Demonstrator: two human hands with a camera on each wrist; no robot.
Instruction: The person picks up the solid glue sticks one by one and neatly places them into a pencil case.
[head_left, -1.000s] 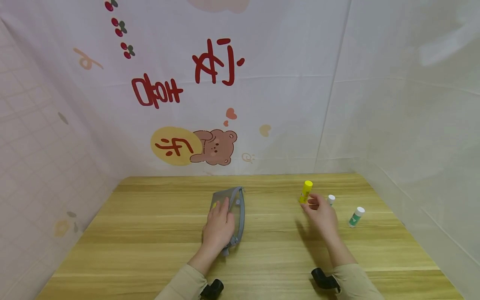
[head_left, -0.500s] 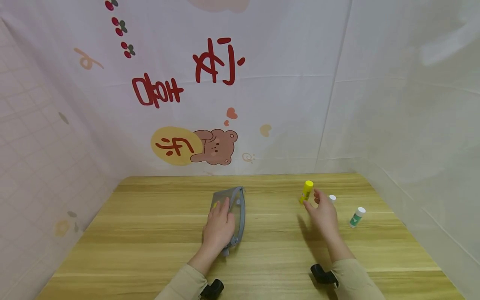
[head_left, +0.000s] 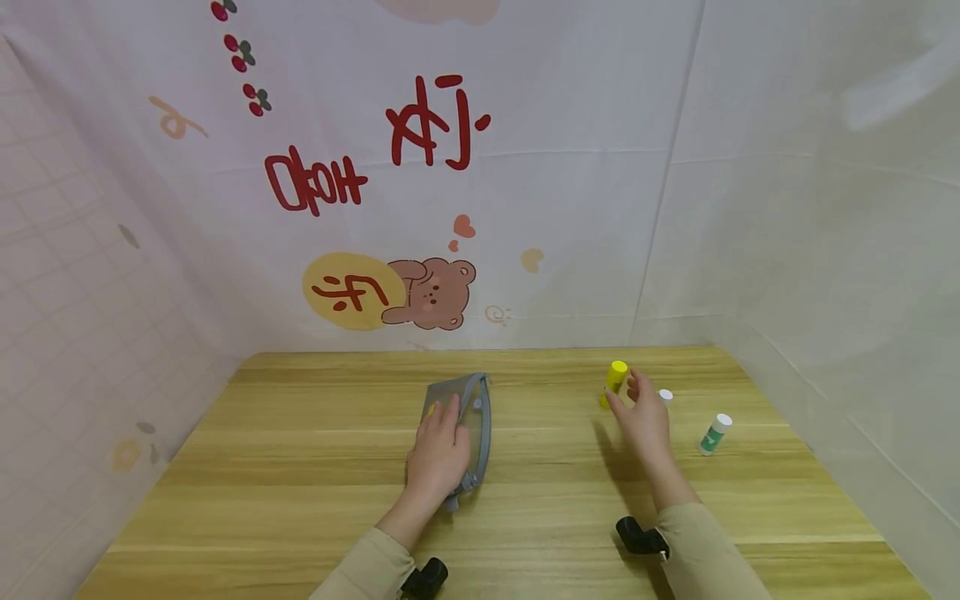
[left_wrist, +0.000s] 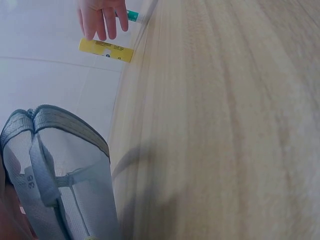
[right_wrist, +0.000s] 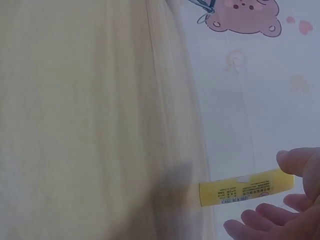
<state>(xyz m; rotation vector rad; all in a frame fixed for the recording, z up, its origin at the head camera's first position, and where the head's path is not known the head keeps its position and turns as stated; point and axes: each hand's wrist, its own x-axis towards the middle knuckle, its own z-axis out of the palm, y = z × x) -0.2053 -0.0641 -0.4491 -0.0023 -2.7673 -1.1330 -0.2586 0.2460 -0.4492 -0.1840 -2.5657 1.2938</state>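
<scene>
A yellow glue stick [head_left: 618, 375] stands upright near the back right of the table; its printed label shows in the right wrist view [right_wrist: 245, 189]. My right hand [head_left: 647, 421] is right beside it, thumb and fingers spread on either side of the tube. On a grey mesh zipper pouch [head_left: 480, 433] left of the middle rests my left hand [head_left: 438, 450], fingers extended over its top. Something yellow shows at those fingertips. From the left wrist, the pouch's zipped edge [left_wrist: 75, 127] faces the camera, with the left hand mostly out of frame.
Behind the right hand, partly hidden, stands a white-capped tube [head_left: 666, 395]. Further right is a white and green glue stick [head_left: 716, 435]. A printed white cloth [head_left: 570, 208] hangs along the back edge of the wooden table [head_left: 540, 500] and down both sides.
The right hand's fingers have spread from beside the yellow glue stick's base, and the hand has shifted slightly up along the tube. The left hand and pouch have stayed in place.
</scene>
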